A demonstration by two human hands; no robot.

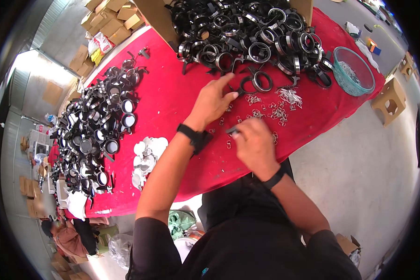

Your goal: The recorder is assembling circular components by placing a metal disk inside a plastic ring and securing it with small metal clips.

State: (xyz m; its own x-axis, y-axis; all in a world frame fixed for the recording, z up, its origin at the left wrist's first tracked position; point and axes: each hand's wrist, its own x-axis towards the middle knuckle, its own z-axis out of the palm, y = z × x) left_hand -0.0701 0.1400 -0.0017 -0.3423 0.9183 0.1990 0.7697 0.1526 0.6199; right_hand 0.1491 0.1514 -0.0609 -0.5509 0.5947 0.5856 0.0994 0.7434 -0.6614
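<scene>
My left hand (213, 101) reaches over the red cloth with forefinger and thumb apart and nothing visible between them. Its fingertips are at the edge of a heap of black-and-silver rings with handles (259, 52). Just right of the thumb lie a black ring (246, 85) and a silver-edged ring (262, 81); whether the thumb touches the black one I cannot tell. Closer to me, my right hand (255, 147) is closed, pinching a small dark piece (231, 131) whose kind I cannot make out. Small bent wire clips (278, 113) and thin metal pins (290, 96) lie beyond that hand.
Ring pieces with pale discs (86, 144) are piled along the left side. Loose silvery discs (147, 158) lie beside my left forearm. A green basket (353, 88) stands at the right edge, and a cardboard box (156, 18) sits behind. Another person (70, 239) is at lower left.
</scene>
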